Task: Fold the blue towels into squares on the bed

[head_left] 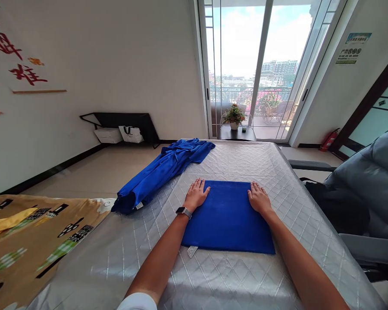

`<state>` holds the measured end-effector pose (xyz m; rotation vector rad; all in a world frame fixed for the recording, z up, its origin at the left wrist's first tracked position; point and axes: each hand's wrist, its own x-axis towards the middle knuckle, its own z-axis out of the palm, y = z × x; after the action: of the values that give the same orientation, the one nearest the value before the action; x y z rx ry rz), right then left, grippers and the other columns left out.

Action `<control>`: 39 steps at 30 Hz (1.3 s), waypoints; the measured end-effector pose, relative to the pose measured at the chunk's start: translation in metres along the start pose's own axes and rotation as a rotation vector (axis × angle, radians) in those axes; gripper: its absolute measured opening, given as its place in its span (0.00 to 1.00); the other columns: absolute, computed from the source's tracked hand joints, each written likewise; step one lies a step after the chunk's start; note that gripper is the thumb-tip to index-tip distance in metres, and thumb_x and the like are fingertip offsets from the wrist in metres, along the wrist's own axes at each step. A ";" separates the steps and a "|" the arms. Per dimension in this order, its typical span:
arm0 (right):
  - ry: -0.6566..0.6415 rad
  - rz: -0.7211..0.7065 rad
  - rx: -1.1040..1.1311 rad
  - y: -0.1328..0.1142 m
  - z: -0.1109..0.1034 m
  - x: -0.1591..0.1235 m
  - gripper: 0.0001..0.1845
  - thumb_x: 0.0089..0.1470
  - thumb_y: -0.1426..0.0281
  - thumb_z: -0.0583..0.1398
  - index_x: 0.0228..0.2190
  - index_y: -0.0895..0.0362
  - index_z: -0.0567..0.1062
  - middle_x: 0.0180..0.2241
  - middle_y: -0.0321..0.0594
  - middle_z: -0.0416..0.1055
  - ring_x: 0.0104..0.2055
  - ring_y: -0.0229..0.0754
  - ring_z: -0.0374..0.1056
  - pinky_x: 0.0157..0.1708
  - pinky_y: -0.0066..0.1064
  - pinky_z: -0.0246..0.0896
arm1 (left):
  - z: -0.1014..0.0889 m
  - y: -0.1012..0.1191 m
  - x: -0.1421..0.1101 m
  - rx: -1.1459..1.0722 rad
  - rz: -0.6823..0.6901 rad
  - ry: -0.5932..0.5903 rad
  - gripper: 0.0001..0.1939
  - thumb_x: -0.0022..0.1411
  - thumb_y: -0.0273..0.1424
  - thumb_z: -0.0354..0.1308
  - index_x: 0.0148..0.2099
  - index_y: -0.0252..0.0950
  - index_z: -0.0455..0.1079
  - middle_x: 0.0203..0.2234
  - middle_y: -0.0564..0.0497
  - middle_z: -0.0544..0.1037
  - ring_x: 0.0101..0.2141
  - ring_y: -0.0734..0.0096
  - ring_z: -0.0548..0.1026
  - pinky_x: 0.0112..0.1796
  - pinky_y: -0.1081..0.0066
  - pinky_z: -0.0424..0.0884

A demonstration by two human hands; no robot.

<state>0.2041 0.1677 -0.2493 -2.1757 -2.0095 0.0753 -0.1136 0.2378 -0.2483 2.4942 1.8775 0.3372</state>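
A blue cloth [229, 219], folded into a flat rectangle, lies on a silver quilted cover [245, 271]. A small white tag [192, 251] sticks out at its near left corner. My left hand [196, 194], with a watch on the wrist, rests flat on the cloth's far left corner, fingers stretched out. On the far right corner lies my right hand [259, 197], also flat with its fingers extended. Beyond my left hand, another blue cloth [161, 172] is heaped loosely along the left edge of the cover.
A tan patterned cloth [67, 232] covers the left front. To the right stands an armchair [355, 245] with a dark grey jacket [371, 176] over it. A potted plant [234, 116] sits on a small dark table [236, 134] by the glass door.
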 end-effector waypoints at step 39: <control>-0.001 0.017 0.013 0.000 0.003 0.002 0.35 0.70 0.60 0.39 0.70 0.65 0.52 0.72 0.45 0.46 0.74 0.43 0.41 0.71 0.38 0.32 | -0.006 0.001 -0.002 -0.019 -0.031 -0.015 0.36 0.74 0.49 0.39 0.74 0.30 0.52 0.72 0.36 0.52 0.71 0.47 0.49 0.67 0.52 0.50</control>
<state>0.2033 0.1696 -0.2520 -2.1855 -1.9860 0.0909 -0.1145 0.2353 -0.2431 2.4458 1.8956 0.3336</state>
